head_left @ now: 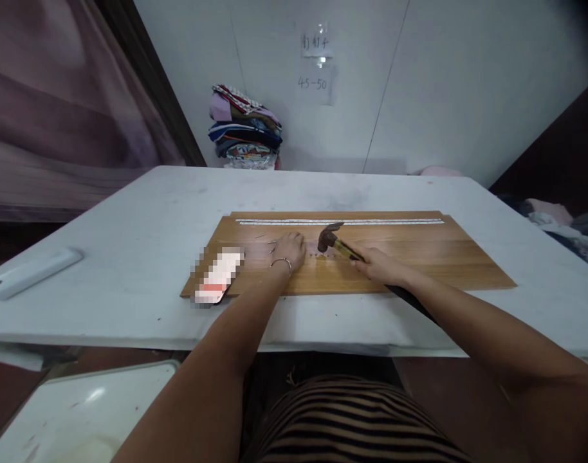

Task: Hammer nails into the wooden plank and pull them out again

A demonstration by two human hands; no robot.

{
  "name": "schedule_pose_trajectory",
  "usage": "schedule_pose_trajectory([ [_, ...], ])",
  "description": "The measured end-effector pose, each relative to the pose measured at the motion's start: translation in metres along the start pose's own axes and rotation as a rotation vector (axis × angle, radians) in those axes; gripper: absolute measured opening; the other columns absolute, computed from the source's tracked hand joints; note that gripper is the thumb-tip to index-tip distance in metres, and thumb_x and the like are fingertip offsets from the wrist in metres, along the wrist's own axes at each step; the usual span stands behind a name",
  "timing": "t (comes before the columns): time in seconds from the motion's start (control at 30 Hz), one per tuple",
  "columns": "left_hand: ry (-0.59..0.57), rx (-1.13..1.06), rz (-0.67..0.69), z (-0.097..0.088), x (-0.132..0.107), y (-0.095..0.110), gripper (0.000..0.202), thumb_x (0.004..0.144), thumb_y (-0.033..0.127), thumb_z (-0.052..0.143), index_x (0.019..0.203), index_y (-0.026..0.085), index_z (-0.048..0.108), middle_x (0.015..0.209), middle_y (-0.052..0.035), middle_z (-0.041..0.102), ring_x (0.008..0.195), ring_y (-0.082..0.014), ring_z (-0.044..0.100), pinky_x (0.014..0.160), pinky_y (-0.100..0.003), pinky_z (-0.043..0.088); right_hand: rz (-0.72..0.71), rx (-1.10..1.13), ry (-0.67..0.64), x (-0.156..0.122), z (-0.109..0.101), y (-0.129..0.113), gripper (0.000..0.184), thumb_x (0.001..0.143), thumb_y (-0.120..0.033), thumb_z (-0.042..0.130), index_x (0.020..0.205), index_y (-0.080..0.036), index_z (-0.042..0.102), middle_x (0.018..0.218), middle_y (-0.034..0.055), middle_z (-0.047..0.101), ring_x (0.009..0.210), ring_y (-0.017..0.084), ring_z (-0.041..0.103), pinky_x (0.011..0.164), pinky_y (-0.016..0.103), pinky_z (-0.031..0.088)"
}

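The left hand (pixel 290 250) rests loosely spread, perhaps steadying the board (pixel 429 257) on the bench (pixel 395 196), anything beneath it hidden; the right hand (pixel 379 266) wraps the hammer (pixel 327 237), seemingly for control near the nails (pixel 321 256).

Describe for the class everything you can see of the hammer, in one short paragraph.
The hammer has a brown, rusty-looking head, apparently metal, with a curved claw at the top and its striking face pointing down. The handle is yellowish and black near the head; its black lower end shows beyond the right hand, which grips it. It slants across the front part of the wooden board, head farther from the person. Whether the face touches the board is unclear.
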State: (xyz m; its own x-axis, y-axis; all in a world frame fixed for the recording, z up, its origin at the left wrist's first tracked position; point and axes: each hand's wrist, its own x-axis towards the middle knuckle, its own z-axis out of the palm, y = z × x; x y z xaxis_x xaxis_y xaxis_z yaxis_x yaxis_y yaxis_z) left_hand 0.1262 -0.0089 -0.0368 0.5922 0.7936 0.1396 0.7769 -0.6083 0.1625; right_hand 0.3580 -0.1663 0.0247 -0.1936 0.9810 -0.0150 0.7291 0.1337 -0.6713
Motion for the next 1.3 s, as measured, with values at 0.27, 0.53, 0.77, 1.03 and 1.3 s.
schedule_pose_trajectory([
  [0.27, -0.008, -0.009, 0.007, 0.000, 0.001, -0.001, 0.026, 0.099, 0.019, 0.047, 0.105, 0.018, 0.072, 0.119, -0.0139, 0.073, 0.116, -0.0268, 0.064, 0.104, -0.039, 0.049, 0.034, -0.029, -0.002, -0.002, 0.001, 0.000, 0.075, 0.095, -0.024, 0.053, 0.168, -0.031, 0.038, 0.155, 0.0071, 0.060, 0.134, 0.031, 0.064, 0.112, 0.052, 0.051],
  [0.53, 0.008, -0.014, 0.000, 0.001, 0.001, -0.001, 0.027, 0.100, 0.020, 0.046, 0.104, 0.018, 0.073, 0.120, -0.0145, 0.073, 0.117, -0.0276, 0.064, 0.104, -0.040, 0.048, 0.029, -0.035, 0.004, 0.000, 0.004, 0.001, 0.075, 0.094, -0.023, 0.053, 0.167, -0.032, 0.039, 0.154, 0.0058, 0.062, 0.131, 0.029, 0.066, 0.110, 0.049, 0.052],
  [0.77, 0.007, -0.034, -0.001, 0.005, 0.003, -0.003, 0.027, 0.098, 0.019, 0.047, 0.106, 0.019, 0.073, 0.119, -0.0144, 0.073, 0.115, -0.0272, 0.065, 0.104, -0.040, 0.048, -0.032, -0.008, 0.021, -0.001, -0.001, -0.005, 0.076, 0.094, -0.020, 0.052, 0.168, -0.031, 0.037, 0.154, 0.0047, 0.062, 0.133, 0.029, 0.065, 0.111, 0.049, 0.051],
  [1.03, -0.003, -0.008, 0.007, 0.002, 0.002, -0.001, 0.028, 0.100, 0.020, 0.046, 0.107, 0.018, 0.073, 0.121, -0.0143, 0.073, 0.117, -0.0273, 0.063, 0.106, -0.041, 0.048, -0.019, -0.027, 0.001, -0.002, 0.001, -0.003, 0.076, 0.094, -0.021, 0.052, 0.168, -0.034, 0.037, 0.155, 0.0047, 0.061, 0.133, 0.030, 0.065, 0.111, 0.051, 0.051],
  [1.3, -0.006, -0.016, 0.010, 0.001, 0.002, -0.002, 0.025, 0.098, 0.020, 0.047, 0.104, 0.018, 0.072, 0.115, -0.0143, 0.074, 0.112, -0.0265, 0.065, 0.101, -0.039, 0.049, -0.048, -0.047, 0.018, 0.003, 0.006, 0.003, 0.080, 0.091, -0.018, 0.053, 0.168, -0.033, 0.037, 0.157, 0.0031, 0.059, 0.139, 0.030, 0.060, 0.116, 0.052, 0.048],
])
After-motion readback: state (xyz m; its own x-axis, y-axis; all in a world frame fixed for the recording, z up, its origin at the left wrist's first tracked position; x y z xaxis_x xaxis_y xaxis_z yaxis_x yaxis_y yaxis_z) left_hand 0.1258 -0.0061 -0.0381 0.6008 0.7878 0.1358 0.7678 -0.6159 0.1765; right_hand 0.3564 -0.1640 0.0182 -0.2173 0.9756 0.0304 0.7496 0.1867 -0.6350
